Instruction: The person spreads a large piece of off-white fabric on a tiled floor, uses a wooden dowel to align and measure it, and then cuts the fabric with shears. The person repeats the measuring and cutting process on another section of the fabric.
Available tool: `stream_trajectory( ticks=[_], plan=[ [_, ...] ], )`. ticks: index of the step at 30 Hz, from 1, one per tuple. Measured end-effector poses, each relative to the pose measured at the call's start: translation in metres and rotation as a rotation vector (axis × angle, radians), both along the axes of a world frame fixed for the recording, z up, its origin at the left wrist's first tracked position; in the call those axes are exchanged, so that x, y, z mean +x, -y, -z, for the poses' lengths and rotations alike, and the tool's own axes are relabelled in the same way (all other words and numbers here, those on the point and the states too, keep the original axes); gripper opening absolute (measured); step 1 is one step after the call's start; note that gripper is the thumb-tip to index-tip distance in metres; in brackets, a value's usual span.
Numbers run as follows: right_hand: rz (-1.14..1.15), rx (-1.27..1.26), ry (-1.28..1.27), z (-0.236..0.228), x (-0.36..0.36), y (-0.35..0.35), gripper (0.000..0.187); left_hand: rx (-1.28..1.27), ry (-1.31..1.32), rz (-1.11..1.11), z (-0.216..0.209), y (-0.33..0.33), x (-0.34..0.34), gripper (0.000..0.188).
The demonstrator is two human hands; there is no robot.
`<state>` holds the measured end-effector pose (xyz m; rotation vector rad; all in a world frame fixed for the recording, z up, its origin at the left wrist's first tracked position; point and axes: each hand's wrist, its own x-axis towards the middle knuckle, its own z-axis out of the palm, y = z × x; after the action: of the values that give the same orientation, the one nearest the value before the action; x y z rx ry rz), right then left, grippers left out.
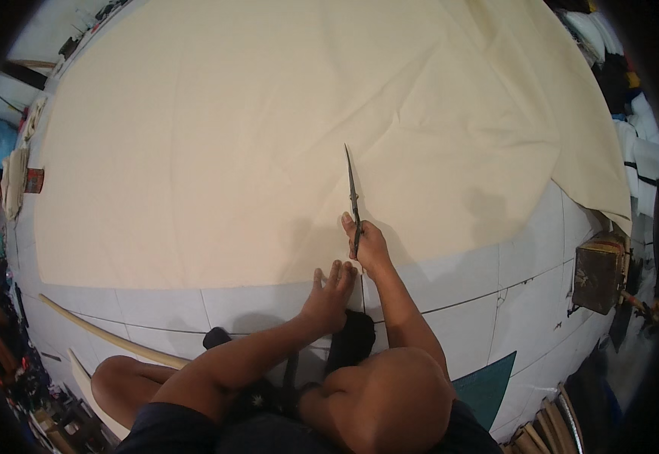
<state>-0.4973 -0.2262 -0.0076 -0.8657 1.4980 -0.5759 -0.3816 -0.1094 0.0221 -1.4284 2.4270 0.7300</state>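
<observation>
A wide cream sheet of fabric (193,151) lies spread on the tiled floor in front of me. My right hand (372,246) is wrapped round the handles of a pair of dark scissors (353,185). Their long blades look closed and point away from me, over the fabric. Just left of it, my left hand (331,293) reaches to the fabric's near edge with fingers stretched out and nothing in them. Whether those fingertips press on the cloth or hover over it, I cannot tell.
Folds and wrinkles gather in the fabric's right part. A dark worn box (598,274) stands on the floor at the right. A long pale curved strip (110,333) lies at the lower left, and a green flat piece (488,386) is beside my knee. White bundles (645,147) line the right side.
</observation>
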Motion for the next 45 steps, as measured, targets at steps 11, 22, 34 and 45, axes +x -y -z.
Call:
stream_trajectory(
  ticks=[11, 22, 34, 45],
  plan=[
    [-0.065, -0.096, -0.135, 0.006, -0.006, 0.000, 0.057, 0.082, 0.024, 0.012, -0.016, 0.012, -0.005, 0.087],
    [-0.026, -0.087, -0.004, -0.009, -0.004, 0.005, 0.052, 0.055, 0.158, 0.017, -0.018, 0.022, -0.024, 0.091],
    [0.028, 0.002, 0.055, 0.004, 0.017, 0.077, 0.052, 0.041, 0.095, -0.034, -0.012, 0.018, -0.021, 0.091],
    [0.012, 0.002, 0.049, 0.010, 0.016, 0.079, 0.051, -0.004, 0.098, -0.036, 0.011, 0.016, -0.021, 0.087]
  ],
)
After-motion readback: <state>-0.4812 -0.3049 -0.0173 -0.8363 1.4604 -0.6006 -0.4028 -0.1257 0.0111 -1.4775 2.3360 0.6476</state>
